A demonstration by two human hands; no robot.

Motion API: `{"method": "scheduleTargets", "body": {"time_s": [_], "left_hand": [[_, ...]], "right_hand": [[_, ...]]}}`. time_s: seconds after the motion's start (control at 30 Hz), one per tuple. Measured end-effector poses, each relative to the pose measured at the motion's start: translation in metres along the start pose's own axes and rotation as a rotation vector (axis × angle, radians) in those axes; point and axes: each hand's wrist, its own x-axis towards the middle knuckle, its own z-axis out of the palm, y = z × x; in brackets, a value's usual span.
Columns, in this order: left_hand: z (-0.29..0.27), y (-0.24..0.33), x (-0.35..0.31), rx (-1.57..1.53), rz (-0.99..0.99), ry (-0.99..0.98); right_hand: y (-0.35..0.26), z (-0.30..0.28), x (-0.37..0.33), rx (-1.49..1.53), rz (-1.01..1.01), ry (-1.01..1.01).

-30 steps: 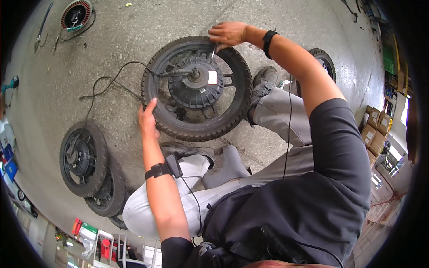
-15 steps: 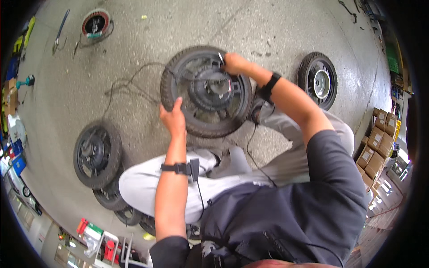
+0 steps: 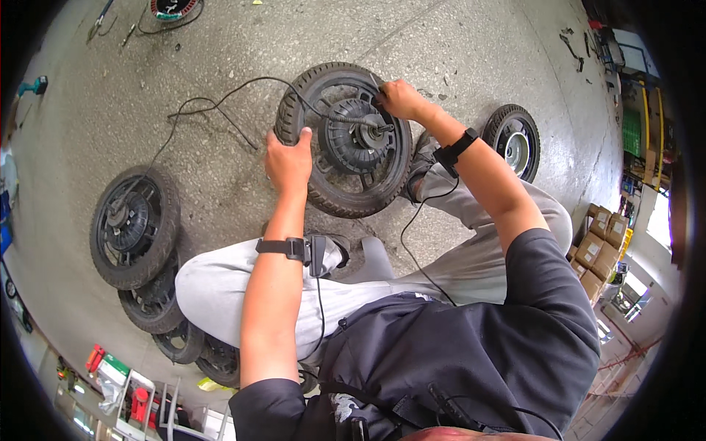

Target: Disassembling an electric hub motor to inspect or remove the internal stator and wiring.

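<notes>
A black spoked hub-motor wheel (image 3: 351, 147) with a treaded tyre stands tilted on the floor before me. A black cable (image 3: 273, 79) runs out of its hub and loops away to the left. My left hand (image 3: 290, 163) is closed on the tyre's left side, thumb on top. At the upper right rim my right hand (image 3: 404, 100) is closed round a slim tool (image 3: 375, 82), its thin tip against the rim edge. My fingers hide most of that tool, so its exact kind does not show.
More wheels (image 3: 136, 226) lean in a row at my left. Beyond my right forearm stands another wheel (image 3: 512, 141) with a silver hub. Cartons (image 3: 599, 239) are stacked at right. A teal power tool (image 3: 33, 86) lies far left, and a round red-and-black part (image 3: 173, 7) at the top.
My left hand has gone from an open thumb beside the tyre to a grip on it. The right hand has shifted slightly right along the rim with the tool. The view has moved too.
</notes>
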Motion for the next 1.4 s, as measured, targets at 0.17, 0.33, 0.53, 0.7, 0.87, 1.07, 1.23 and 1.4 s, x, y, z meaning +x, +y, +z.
{"method": "scheduleTargets", "body": {"time_s": [0.17, 0.33, 0.53, 0.7, 0.87, 1.07, 1.23, 1.4], "left_hand": [[-0.013, 0.013, -0.005, -0.013, -0.052, -0.005], [-0.018, 0.016, -0.008, -0.015, -0.083, -0.027], [-0.017, 0.014, -0.009, -0.035, -0.046, 0.001], [-0.019, 0.016, -0.010, 0.018, -0.059, -0.013], [-0.018, 0.013, -0.012, 0.003, -0.076, -0.023], [-0.017, 0.010, -0.018, -0.012, -0.067, -0.022], [-0.019, 0.009, -0.022, -0.025, -0.030, 0.015], [-0.017, 0.004, -0.023, -0.010, -0.020, 0.040]], "right_hand": [[-0.045, -0.022, 0.014, 0.472, 0.306, -0.156], [-0.066, -0.020, 0.025, 0.352, 0.366, -0.176], [-0.053, 0.006, 0.030, 0.066, 0.207, 0.001], [-0.049, 0.017, 0.035, 0.039, 0.267, 0.127], [-0.046, 0.015, 0.042, 0.789, 0.762, -0.080], [-0.059, 0.020, 0.034, 0.542, 0.714, 0.083], [-0.049, 0.003, 0.036, 0.894, 0.763, -0.250], [-0.049, 0.011, 0.073, 1.334, 0.971, -0.092]]}}
